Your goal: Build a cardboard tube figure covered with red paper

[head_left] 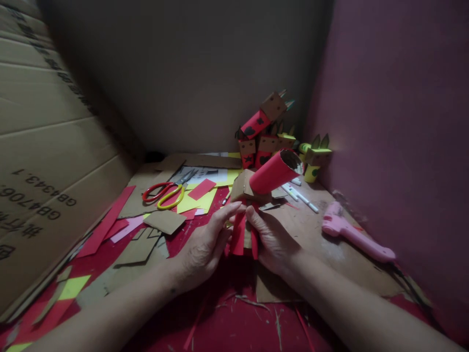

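Observation:
A small piece of red paper and cardboard is held upright between both hands near the middle of the view. My left hand presses its fingers on the left side of it. On the right side, my right hand grips with the thumb at the top edge. Just beyond the fingertips lies a folded cardboard piece, and a red paper tube leans over it with its open end to the upper right. The lower fingers of both hands are partly hidden.
Scissors with red and yellow handles lie left, among paper and cardboard scraps. A pink glue gun rests right. White pens and several box-headed figures stand behind. Cardboard rises left, a wall right.

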Tool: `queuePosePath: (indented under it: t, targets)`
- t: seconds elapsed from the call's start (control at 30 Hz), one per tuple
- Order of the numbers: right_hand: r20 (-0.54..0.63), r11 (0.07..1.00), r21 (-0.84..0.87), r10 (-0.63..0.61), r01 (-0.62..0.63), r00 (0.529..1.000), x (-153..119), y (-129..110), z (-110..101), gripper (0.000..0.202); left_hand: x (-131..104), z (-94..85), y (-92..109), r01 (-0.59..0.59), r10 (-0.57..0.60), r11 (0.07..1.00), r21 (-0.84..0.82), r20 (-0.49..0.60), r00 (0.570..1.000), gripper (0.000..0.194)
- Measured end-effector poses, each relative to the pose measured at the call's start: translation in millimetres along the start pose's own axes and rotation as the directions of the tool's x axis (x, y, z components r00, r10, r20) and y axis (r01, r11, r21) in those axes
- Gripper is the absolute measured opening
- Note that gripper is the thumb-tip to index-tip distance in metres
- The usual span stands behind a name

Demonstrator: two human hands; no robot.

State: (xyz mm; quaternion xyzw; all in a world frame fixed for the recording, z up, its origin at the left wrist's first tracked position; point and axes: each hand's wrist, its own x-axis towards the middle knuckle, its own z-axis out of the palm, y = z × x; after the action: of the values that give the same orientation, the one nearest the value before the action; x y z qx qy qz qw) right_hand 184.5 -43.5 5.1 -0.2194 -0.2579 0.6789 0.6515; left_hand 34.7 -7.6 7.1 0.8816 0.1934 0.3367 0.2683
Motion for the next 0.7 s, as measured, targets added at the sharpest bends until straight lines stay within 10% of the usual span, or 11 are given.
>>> queuePosePath:
  t: [0.4,0.53,0.7]
  targets:
    - [0.054,0.99,-0.132,-0.034,0.041,0.998,-2.1,1.8,-2.3,0.019,2.6,-5.0,7.8,0.055,-0.089,0.972,-0.229,-0.139,0.986,0.046]
    - [0.099,0.989,-0.142,-0.028,0.042,0.995,-4.4,2.4,-1.1,0.018,9.4,-8.0,16.0,0.286,-0.383,0.868,-0.407,-0.181,0.906,0.019]
    - [0.179,0.979,-0.192,-0.034,0.069,0.983,-4.2,4.6,-0.6,0.016,16.4,-8.1,11.7,0.51,-0.611,0.583,-0.633,0.072,0.788,0.024]
